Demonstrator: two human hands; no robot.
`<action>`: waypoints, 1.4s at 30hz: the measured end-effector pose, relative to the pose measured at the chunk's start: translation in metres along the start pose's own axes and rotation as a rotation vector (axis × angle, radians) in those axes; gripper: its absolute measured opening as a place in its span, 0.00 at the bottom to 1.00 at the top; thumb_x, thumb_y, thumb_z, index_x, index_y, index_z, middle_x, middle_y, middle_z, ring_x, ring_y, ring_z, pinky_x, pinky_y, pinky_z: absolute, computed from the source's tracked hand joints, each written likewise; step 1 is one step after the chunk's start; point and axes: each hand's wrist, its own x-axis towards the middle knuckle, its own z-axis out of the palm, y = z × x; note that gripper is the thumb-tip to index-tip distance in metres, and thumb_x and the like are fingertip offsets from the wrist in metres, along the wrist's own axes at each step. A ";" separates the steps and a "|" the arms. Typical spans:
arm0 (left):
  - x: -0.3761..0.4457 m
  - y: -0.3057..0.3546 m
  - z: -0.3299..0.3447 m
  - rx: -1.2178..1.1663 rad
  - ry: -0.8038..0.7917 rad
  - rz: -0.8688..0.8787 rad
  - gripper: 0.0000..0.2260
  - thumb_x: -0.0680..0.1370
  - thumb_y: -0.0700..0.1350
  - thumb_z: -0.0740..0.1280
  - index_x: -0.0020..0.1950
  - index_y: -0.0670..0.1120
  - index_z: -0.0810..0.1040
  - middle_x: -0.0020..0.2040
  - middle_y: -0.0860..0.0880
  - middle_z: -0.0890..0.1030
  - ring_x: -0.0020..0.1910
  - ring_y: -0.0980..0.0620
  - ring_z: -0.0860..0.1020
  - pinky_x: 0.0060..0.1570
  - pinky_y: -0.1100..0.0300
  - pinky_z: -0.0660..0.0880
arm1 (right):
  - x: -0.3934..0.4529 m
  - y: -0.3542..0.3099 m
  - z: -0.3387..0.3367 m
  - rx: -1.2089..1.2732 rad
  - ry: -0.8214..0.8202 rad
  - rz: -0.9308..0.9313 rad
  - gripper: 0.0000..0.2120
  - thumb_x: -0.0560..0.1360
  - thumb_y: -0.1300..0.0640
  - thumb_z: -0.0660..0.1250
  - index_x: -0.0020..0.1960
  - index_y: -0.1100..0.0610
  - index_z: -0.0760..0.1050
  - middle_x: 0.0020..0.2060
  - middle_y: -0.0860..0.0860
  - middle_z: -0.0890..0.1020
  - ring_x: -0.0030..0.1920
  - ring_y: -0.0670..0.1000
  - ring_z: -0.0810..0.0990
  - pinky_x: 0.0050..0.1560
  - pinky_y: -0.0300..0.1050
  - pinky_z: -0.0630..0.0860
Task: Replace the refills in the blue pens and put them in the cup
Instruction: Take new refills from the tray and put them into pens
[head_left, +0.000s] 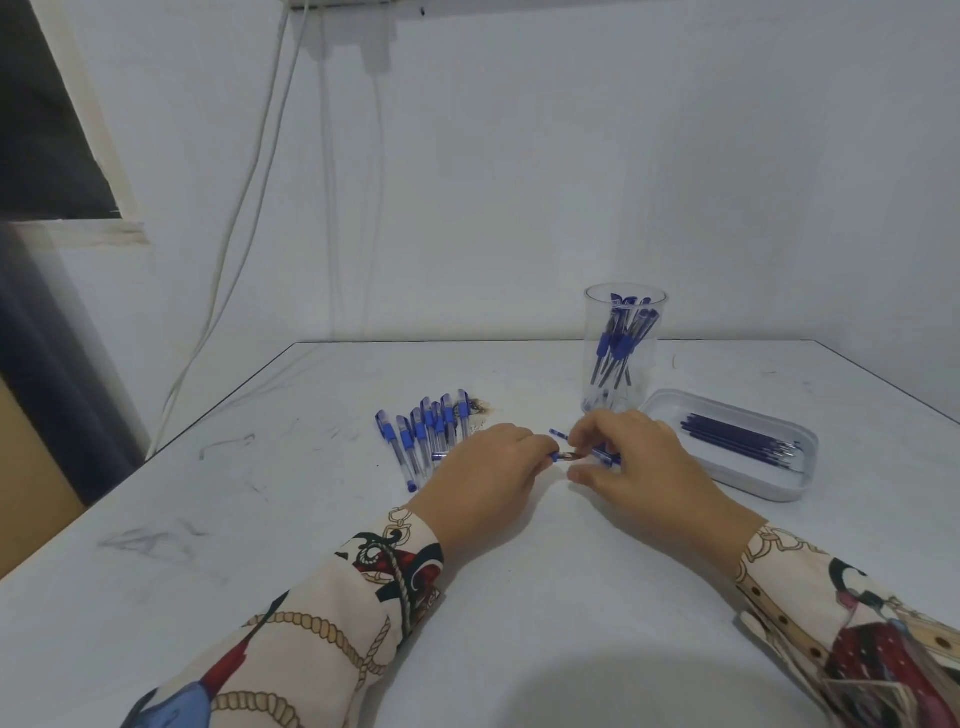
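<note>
Both hands mid-frame pinch one blue pen (566, 457): left hand (488, 467), right hand (631, 457). Cup (623, 353) and refill tray (737, 441) right; bare table (260, 519) lower left.

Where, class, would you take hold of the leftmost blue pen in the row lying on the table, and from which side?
Take the leftmost blue pen at mid-barrel, just below its blue cap, coming from above and its left. It lies flat on the table, its left side is open, and the neighbouring pens crowd its right.
</note>
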 end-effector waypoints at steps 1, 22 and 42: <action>0.000 0.000 0.000 -0.003 0.007 0.003 0.12 0.81 0.43 0.55 0.61 0.47 0.74 0.48 0.48 0.79 0.48 0.49 0.74 0.46 0.53 0.72 | 0.000 0.000 0.000 0.025 -0.007 0.011 0.07 0.73 0.44 0.67 0.51 0.40 0.73 0.44 0.39 0.77 0.50 0.45 0.72 0.53 0.46 0.70; -0.001 0.000 -0.001 -0.030 0.005 -0.019 0.12 0.81 0.43 0.55 0.62 0.47 0.74 0.49 0.48 0.79 0.48 0.48 0.73 0.47 0.53 0.72 | -0.001 -0.007 -0.008 0.466 -0.045 0.216 0.07 0.69 0.57 0.74 0.43 0.47 0.79 0.35 0.46 0.84 0.37 0.40 0.80 0.43 0.35 0.71; -0.001 -0.011 -0.003 -0.054 0.008 -0.110 0.13 0.82 0.43 0.53 0.63 0.46 0.73 0.50 0.48 0.79 0.49 0.49 0.73 0.49 0.54 0.72 | 0.007 0.011 -0.028 0.261 0.073 0.268 0.03 0.70 0.58 0.73 0.40 0.49 0.84 0.36 0.45 0.82 0.32 0.39 0.76 0.34 0.28 0.68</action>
